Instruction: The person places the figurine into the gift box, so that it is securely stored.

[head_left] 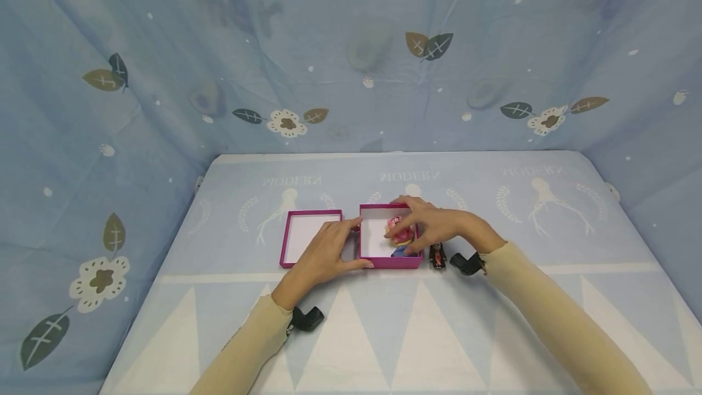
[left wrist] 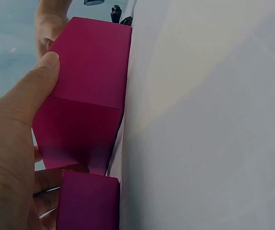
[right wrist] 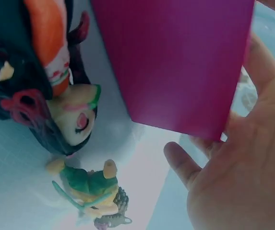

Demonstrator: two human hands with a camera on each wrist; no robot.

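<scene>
A magenta box (head_left: 390,263) with a white inside stands in front of me. Inside its right half lie a pink figurine (head_left: 403,236) and a blue figurine (head_left: 399,252). My left hand (head_left: 325,253) grips the box's left side, its thumb (left wrist: 48,67) at the near corner and fingers along the left wall. Over the right wall reaches my right hand (head_left: 436,224), fingers spread above the pink figurine and thumb near the blue one. What the right fingertips touch inside is partly hidden; the right wrist view shows the thumb (right wrist: 180,160) stretched out beside the box.
Left of the box lies its shallow magenta lid (head_left: 284,239), white inside up. A dark-haired figurine (head_left: 437,256) lies just right of the box, and a green-clad figurine (right wrist: 89,187) near it shows in the right wrist view. Patterned cloth covers the table (head_left: 340,346).
</scene>
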